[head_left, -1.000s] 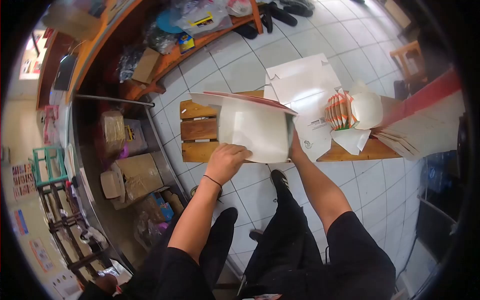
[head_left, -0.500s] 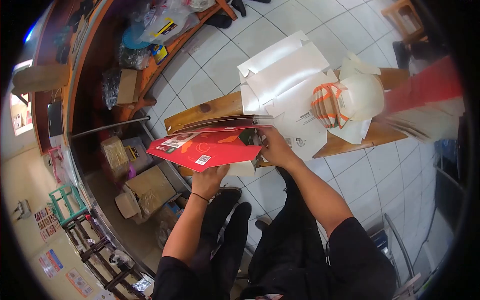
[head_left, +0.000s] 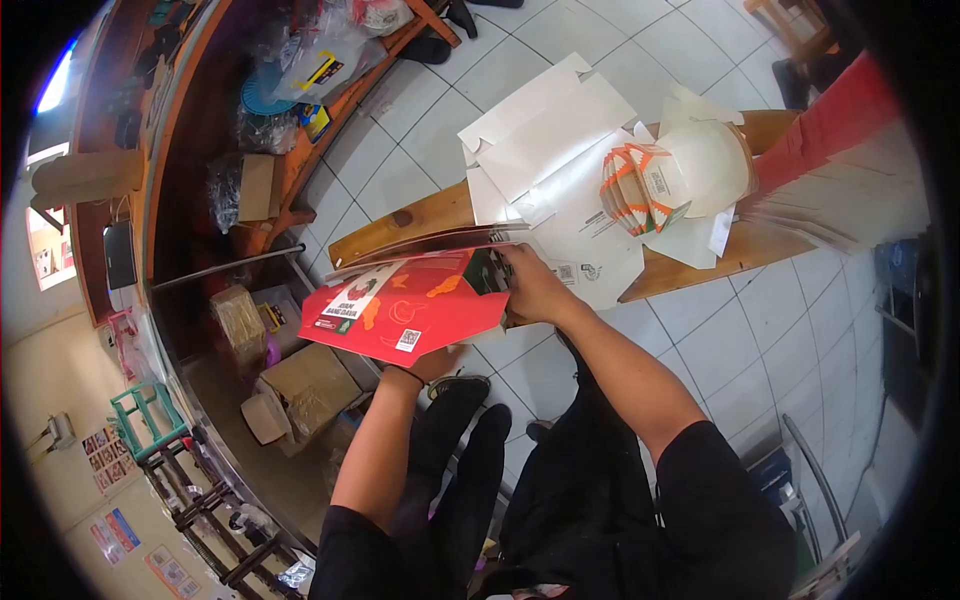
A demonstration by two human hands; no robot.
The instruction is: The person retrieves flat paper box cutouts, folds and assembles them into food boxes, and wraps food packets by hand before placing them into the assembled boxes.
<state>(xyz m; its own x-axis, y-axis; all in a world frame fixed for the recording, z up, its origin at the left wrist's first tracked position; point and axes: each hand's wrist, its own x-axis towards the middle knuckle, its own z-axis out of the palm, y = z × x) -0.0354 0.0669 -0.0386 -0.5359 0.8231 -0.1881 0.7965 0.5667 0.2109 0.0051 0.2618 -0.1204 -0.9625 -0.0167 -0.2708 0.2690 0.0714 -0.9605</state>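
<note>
A red printed carton (head_left: 405, 305) with a white label and a QR code is held tilted over the left part of the wooden bench (head_left: 430, 212). My right hand (head_left: 532, 285) is wrapped round its right end, by the dark green part. Beneath the carton's lower edge is my left hand (head_left: 440, 362), its fingers mostly hidden. Edges of more flat cardboard show behind the red face. White unfolded cartons (head_left: 555, 130) lie on the bench beyond my right hand. Beside them are a stack of orange-and-white folded boxes (head_left: 635, 190) and white paper pieces (head_left: 710, 165).
A large stack of red and white cardboard (head_left: 830, 150) stands at the bench's right end. On the left, a metal-framed shelf holds brown boxes (head_left: 310, 385). Plastic bags (head_left: 325, 60) sit on an orange rack. Another person's legs (head_left: 465, 440) are close on my left.
The carton has turned from its white side to its printed red face. My right hand has come up round its end, and my left hand has gone beneath it. The view has shifted.
</note>
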